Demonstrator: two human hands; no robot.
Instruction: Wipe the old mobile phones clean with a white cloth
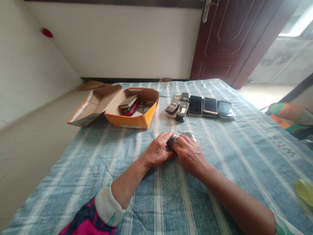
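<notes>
Just in front of me, a dark mobile phone [188, 134] is held low over the striped cloth. My left hand [160, 148] is closed around its left end, thumb on the near side. Curled fingers of my right hand [189, 151] press on the phone's upper face, with a small whitish cloth [176, 139] pinched at the fingertips. Both hands cover much of the phone, so its screen or keys cannot be made out. Beyond them lie several keypad phones [182, 111] in a loose pile, beside touchscreen phones [210, 106] stacked in a row.
An orange cardboard box [127, 122] with its lid flap folded left stands at the back left, holding several phones [128, 101]. Blue striped fabric [156, 189] covers the surface. A patterned colourful cloth [290, 116] sits at the right edge, near a yellow-green object [304, 191].
</notes>
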